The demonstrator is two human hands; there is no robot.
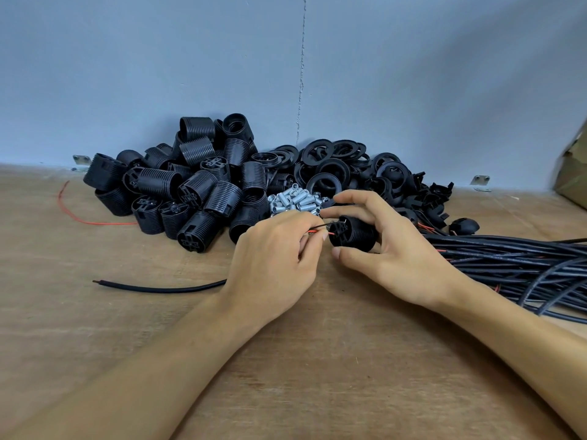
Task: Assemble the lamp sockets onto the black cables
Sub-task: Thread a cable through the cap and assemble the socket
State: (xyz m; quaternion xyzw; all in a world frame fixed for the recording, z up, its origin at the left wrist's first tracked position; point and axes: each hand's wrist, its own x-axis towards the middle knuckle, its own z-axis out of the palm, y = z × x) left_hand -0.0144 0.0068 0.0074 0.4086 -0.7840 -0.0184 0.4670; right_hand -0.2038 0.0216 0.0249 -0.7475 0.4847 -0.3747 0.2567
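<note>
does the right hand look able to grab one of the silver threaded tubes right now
Likely not yet: the right hand grips a socket, so its fingers are busy. The silver tubes lie uncovered just past its index finger, so reach itself looks free.

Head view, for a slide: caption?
Left hand pinches cable wires at a lamp socket held by the right hand.

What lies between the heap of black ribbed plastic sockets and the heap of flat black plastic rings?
In the head view, a small heap of short silver threaded metal tubes lies in that gap, on the wooden table.
</note>
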